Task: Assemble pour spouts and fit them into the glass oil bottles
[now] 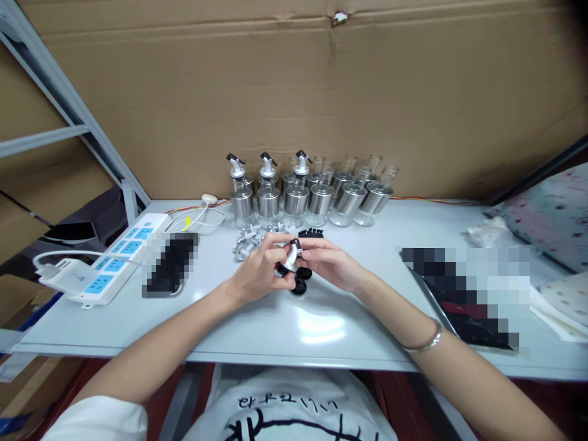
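Note:
My left hand is closed around a silver pourer top with a black lever, held over the middle of the table. From the other side my right hand pinches at the small black lever part on that same top. Just below and behind the hands lie round black caps and a group of small black pieces. Silver-grey pourer parts are heaped left of my hands. Behind them stand several glass bottles with steel sleeves; three at the left carry pourer tops.
On the left are a white power strip, a white charger and a blurred phone. A blurred dark flat object and a crumpled plastic bag lie right. Cardboard rises behind the bottles.

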The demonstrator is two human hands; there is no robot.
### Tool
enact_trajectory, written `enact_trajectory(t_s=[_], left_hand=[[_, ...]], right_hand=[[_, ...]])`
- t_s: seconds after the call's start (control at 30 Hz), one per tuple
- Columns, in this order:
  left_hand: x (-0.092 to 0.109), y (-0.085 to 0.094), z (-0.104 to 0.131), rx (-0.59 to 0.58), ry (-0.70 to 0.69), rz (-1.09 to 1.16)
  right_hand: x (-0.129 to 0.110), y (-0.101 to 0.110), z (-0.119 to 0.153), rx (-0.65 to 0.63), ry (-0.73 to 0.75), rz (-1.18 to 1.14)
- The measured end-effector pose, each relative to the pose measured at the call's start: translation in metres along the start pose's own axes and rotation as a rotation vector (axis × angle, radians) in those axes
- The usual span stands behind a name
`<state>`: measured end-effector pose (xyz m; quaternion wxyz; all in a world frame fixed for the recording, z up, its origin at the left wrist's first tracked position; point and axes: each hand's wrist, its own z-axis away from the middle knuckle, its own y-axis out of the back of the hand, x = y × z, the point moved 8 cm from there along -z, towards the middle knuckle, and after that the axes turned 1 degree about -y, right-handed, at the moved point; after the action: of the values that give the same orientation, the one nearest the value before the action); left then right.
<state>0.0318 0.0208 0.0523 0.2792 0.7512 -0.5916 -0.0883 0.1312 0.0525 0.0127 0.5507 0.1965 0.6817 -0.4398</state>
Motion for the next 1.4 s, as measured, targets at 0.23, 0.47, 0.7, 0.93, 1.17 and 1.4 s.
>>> enact_trajectory(t_s=[0.23,0.47,0.7,0.93,1.17,1.4], left_hand=[[-0.003,0.0,-0.003,0.005,0.014,0.044],[-0.004,-0.008,-0.003,-0.142,0.004,0.002],[0.003,-0.001,-0.005,-0.082,-0.034,-0.133],[0.003,-0.002,-0.007,-0.111,-0.027,-0.168],[0.009,0.0,-0.009,-0.087,-0.067,-0.239],[0.016,-0.001,-0.01,-0.09,-0.058,-0.235]], right_hand=[[0.001,0.002,0.0,0.003,0.006,-0.014],[-0.002,0.007,-0.001,0.1,0.047,-0.03],[-0.01,0.01,-0.001,0.142,0.058,-0.101],[-0.01,0.016,-0.001,0.194,0.058,-0.118],[-0.012,0.017,-0.001,0.171,0.058,-0.045],[-0.016,0.002,0.006,0.065,0.072,0.056]])
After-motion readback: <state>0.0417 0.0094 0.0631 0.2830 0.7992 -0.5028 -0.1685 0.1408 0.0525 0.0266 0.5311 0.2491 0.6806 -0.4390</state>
